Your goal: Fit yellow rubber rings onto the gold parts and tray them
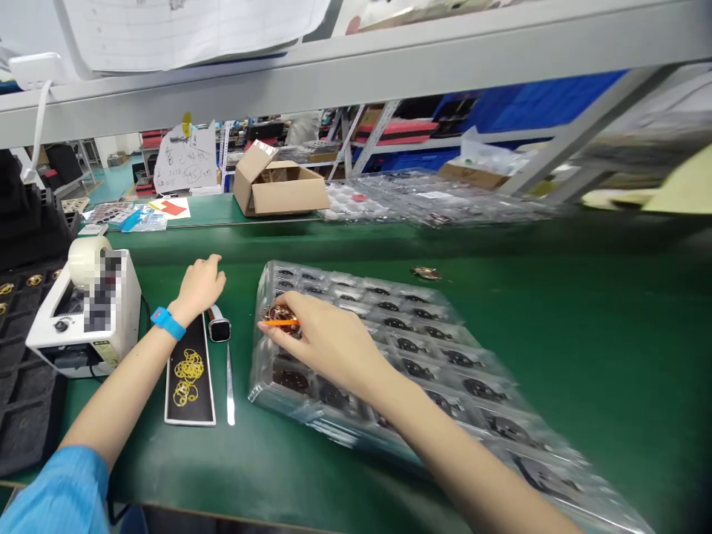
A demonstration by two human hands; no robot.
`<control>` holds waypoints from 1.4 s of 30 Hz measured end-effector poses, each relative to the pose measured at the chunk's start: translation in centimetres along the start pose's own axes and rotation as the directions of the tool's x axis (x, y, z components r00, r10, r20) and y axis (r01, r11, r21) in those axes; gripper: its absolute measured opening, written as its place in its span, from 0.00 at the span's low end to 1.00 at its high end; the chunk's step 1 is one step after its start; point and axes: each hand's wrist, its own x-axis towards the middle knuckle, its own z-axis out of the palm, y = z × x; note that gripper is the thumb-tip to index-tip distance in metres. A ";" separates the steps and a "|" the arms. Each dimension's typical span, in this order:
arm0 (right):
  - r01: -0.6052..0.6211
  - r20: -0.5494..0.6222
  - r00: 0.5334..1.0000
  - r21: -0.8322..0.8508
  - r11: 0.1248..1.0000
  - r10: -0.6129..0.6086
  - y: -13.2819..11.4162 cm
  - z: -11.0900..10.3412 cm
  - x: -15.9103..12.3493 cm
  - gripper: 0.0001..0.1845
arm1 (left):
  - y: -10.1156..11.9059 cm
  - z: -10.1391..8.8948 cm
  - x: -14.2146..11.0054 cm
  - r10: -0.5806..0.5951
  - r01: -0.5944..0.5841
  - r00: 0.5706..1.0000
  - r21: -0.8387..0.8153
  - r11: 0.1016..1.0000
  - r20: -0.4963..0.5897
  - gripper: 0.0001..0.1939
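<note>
From the head view, my right grip [328,337] is closed on a coppery part [281,313] and an orange strip [282,322], at the ten o'clock end of the clear trays [414,345]; I cannot tell whether the part touches them. My left grip [201,284] is loosely curled, contents hidden, with the watch [219,329] at five o'clock and yellow rings [189,365] at six to seven.

An open cardboard box [290,199] stands right of a handwritten paper sheet [181,162]; above, a white cable [38,126] hangs across a grey metal beam [356,80].
</note>
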 end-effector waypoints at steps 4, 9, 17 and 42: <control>0.085 0.109 0.992 -0.212 0.974 -0.062 1.6 1.3 0.2 0.13 | 1.1 -1.9 -4.6 0.066 -0.070 0.996 -0.067 0.995 -0.062 0.18; 0.119 0.188 0.980 -0.343 0.932 -0.056 2.5 2.7 0.1 0.11 | 0.4 -2.3 -8.7 0.114 -0.119 0.992 -0.110 0.987 -0.047 0.18; -0.078 0.231 0.959 -0.342 0.936 0.165 1.7 0.8 0.8 0.13 | -0.3 -1.3 -11.3 0.156 -0.152 0.988 -0.175 0.973 0.012 0.17; -0.186 0.093 0.982 0.570 0.800 0.162 -5.5 4.0 3.6 0.21 | 0.7 0.8 -11.7 -0.112 0.139 0.981 -0.976 -0.165 0.159 0.20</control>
